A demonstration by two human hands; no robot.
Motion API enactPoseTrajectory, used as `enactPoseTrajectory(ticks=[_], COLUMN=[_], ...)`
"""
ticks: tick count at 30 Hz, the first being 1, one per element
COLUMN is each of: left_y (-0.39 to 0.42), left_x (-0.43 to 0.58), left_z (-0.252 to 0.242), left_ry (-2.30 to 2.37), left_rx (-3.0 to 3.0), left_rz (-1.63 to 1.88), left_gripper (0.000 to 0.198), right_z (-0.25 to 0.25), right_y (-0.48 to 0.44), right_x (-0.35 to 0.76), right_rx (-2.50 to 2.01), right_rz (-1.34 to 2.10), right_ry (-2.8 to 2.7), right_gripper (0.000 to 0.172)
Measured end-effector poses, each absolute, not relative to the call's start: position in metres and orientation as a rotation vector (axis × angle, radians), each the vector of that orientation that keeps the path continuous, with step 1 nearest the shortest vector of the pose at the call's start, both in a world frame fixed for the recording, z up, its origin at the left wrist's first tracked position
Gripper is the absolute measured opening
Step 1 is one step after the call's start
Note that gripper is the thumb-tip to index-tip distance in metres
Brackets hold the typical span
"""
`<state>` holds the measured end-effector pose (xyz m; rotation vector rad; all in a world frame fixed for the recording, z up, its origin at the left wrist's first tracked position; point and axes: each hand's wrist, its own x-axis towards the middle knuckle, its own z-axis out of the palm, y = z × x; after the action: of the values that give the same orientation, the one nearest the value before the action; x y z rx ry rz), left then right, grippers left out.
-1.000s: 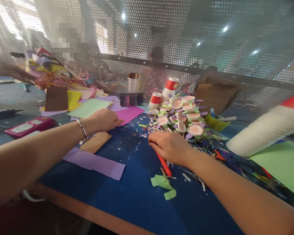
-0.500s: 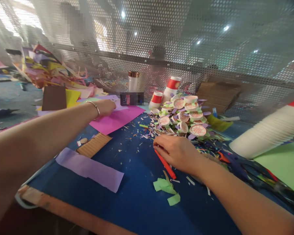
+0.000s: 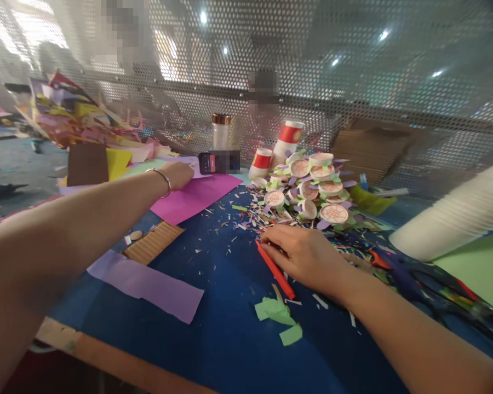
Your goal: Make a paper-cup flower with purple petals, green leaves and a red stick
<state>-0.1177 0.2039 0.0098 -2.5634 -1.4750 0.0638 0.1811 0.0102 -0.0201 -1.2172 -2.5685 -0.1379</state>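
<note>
My left hand [image 3: 179, 175], with a bangle at its wrist, reaches over the magenta paper [image 3: 201, 196] near the phone [image 3: 207, 163]; its fingertips are hidden behind the hand. My right hand [image 3: 293, 246] rests on the blue table with fingers curled beside a red pen-like stick [image 3: 275, 269]; whether it grips the stick is unclear. Behind the right hand is a pile of small white discs [image 3: 308, 191] with red prints and green and purple paper bits. A purple paper strip [image 3: 148, 287] and a piece of corrugated cardboard [image 3: 154, 242] lie at the left front.
Red-and-white paper cups [image 3: 290, 137] and a lidded bottle [image 3: 221, 131] stand at the back. A long cup stack [image 3: 456, 216] and black-handled scissors [image 3: 431, 290] are at right. Green scraps [image 3: 277, 311] lie in front. Colored papers [image 3: 72, 112] heap at far left.
The view has shifted slightly. The phone's near end now stands raised beside my left hand, its screen more visible. My right hand stays by the red stick.
</note>
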Motion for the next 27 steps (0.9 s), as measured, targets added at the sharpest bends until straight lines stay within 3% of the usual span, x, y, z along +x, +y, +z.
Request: enactPoseTrajectory(ticks=[9, 18, 22, 27], left_y=[0.184, 0.197, 0.211, 0.231], left_x=[-0.117, -0.111, -0.110, -0.104], left_z=[0.012, 0.009, 0.020, 0.022], left_ry=[-1.517, -1.577, -1.570, -1.541], left_rx=[-2.404, -2.398, -2.385, -2.334], left_rz=[0.286, 0.232, 0.042, -0.145], left_gripper=[0.036, 0.033, 0.032, 0.056], right_z=[-0.022, -0.021, -0.021, -0.020], right_y=[0.011, 0.011, 0.014, 0.018], right_x=[0.179, 0.178, 0.175, 0.171], right_rx=[-1.213, -1.230, -1.227, -1.229], right_rz=[-0.119, -0.107, -0.082, -0.065], right_ry=[-2.574, -2.579, -2.597, -2.616], right_gripper=[0.021, 0.021, 0.019, 0.020])
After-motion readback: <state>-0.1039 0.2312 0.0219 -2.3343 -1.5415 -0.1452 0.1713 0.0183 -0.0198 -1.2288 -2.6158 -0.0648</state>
